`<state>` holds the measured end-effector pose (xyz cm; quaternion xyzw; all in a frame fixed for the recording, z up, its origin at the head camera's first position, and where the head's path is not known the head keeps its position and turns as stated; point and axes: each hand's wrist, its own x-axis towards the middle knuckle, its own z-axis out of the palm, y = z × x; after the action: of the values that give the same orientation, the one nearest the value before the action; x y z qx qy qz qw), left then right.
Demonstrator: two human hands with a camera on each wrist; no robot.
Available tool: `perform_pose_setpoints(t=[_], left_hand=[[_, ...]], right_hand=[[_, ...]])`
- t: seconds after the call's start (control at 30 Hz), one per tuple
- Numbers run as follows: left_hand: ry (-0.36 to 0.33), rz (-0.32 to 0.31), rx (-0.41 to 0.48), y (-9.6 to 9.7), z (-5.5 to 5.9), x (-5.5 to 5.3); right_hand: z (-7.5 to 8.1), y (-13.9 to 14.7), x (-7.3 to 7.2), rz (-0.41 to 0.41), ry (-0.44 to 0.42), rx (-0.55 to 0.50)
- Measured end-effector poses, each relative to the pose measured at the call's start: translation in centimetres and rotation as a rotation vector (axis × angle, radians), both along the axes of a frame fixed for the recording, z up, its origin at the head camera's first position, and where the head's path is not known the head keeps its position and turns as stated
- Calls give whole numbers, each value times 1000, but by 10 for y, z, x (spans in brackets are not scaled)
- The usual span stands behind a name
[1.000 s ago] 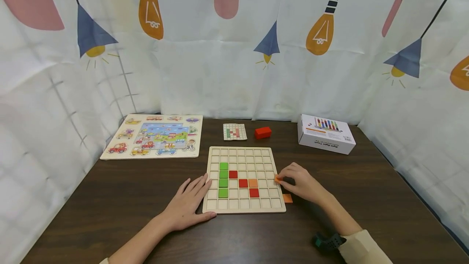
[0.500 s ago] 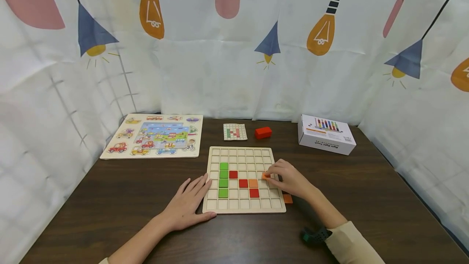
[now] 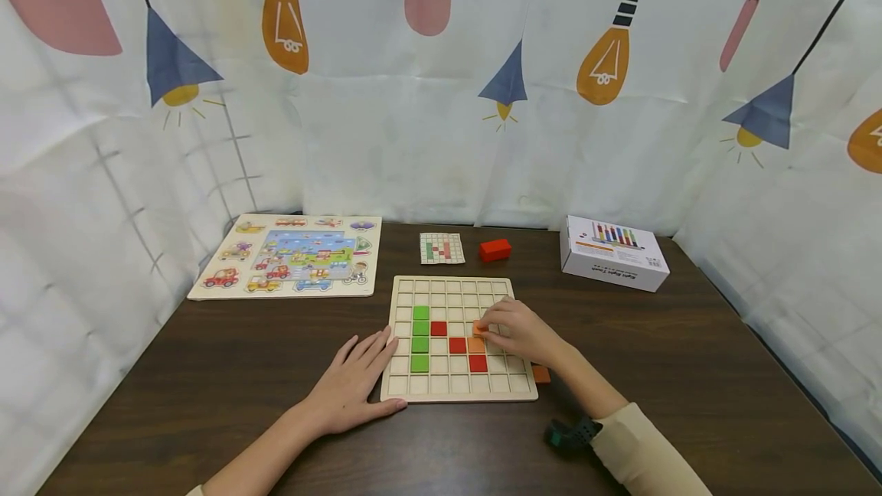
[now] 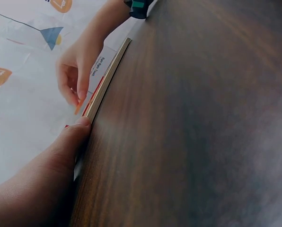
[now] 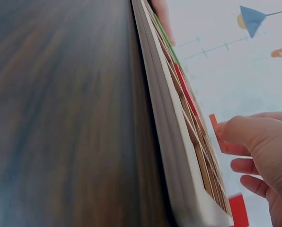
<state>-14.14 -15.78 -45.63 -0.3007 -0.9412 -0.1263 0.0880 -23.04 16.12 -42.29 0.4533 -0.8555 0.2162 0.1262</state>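
A wooden grid board lies on the dark table. My right hand pinches a thin orange square tile between thumb and fingers. In the right wrist view this tile stands on edge, apart from the board's surface. In the head view it overlaps the cell behind a seated orange tile. A column of several green tiles and three red tiles, one a red tile, sit in cells. My left hand rests with spread fingers at the board's left edge, thumb near its front corner.
Another orange tile lies against the board's right side. Behind the board are a small pattern card and a red block. A picture puzzle lies back left, a white box back right. A printed curtain surrounds the table.
My right hand has carried the orange tile leftward from the board's right edge to over the cell behind the seated orange tile. The left hand has stayed still.
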Motion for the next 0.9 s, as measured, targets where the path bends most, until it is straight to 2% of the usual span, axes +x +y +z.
perform_pose_setpoints(t=[0.3, 0.5, 0.9], left_hand=[[-14, 4, -5, 0, 0, 0], [-48, 14, -22, 0, 1, 1], [-62, 13, -18, 0, 2, 0]], right_hand=[[-4, -10, -4, -42, -55, 51], [-6, -11, -3, -78, -107, 66], [-10, -10, -4, -69, -108, 46]])
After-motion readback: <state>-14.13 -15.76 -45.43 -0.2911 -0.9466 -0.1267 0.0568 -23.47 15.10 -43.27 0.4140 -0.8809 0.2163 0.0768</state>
